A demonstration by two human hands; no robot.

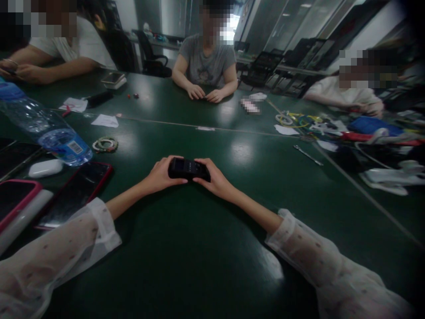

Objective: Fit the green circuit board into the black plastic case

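A small black box-like device (189, 169) with a dark panel and tiny light markings on its face lies sideways between my hands, at or just above the green table (195, 248). Around its left end, my left hand (162, 174) is closed, thumb along the near edge. Its right end is gripped by my right hand (212, 177), with the thumb also on the near side. The markings are too small to read, so I cannot tell the device's exact kind.
On the left are a water bottle (49, 128), a red-edged phone (78, 192), a white earbud case (45, 168) and bracelets (105, 144). Cables (299, 119) and a metal wrench-like tool (308, 155) lie at the right. Across the table sits a person in grey (207, 60); others sit either side.
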